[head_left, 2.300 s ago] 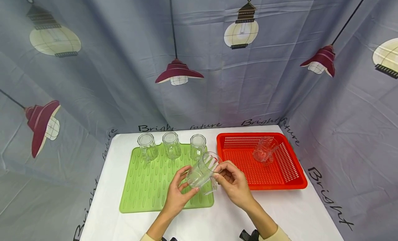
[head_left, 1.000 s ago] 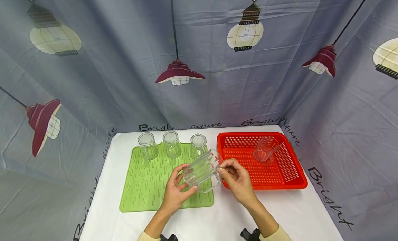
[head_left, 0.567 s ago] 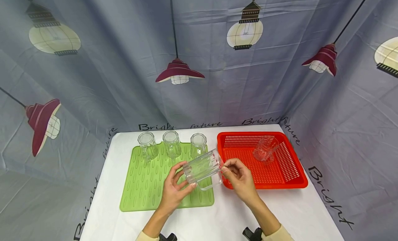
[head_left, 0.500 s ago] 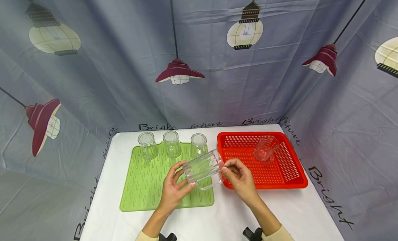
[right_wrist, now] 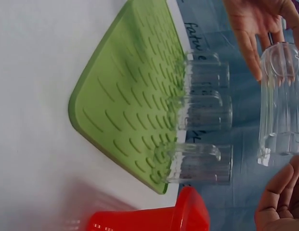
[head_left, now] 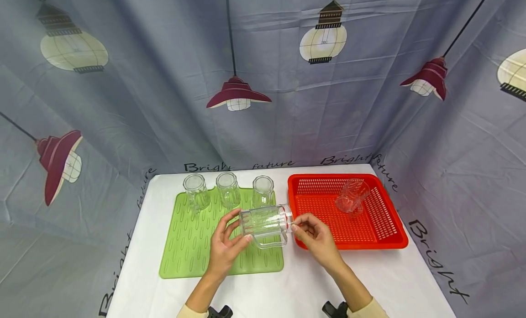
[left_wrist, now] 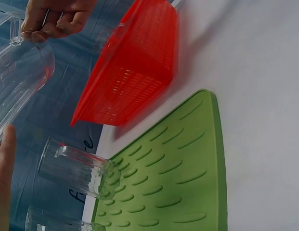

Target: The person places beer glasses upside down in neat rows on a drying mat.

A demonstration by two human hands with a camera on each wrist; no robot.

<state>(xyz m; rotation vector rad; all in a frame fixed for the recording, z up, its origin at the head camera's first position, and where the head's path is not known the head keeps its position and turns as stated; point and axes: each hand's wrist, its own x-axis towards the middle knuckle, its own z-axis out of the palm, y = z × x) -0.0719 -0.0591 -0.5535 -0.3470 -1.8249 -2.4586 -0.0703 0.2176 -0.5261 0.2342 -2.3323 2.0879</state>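
A clear glass mug (head_left: 265,221) lies nearly level in the air between my two hands, over the right part of the green mat (head_left: 185,261). My left hand (head_left: 223,247) holds its left end, the thumb at the near side and the fingers at the far side. At the other end, my right hand (head_left: 318,240) pinches the rim between thumb and fingertips. The mug's handle points toward me. In the right wrist view, the mug (right_wrist: 281,106) spans the gap between both hands.
Three similar glass mugs (head_left: 196,191) stand in a row along the mat's far edge. On the right, a red plastic basket (head_left: 349,247) holds another glass mug (head_left: 352,197) lying tilted. A grey patterned curtain (head_left: 263,140) hangs behind the white table (head_left: 267,295).
The held mug has turned from tilted, mouth up and to the right, to nearly level. My left hand has shifted slightly left, my right hand slightly right. The other mugs stay put.
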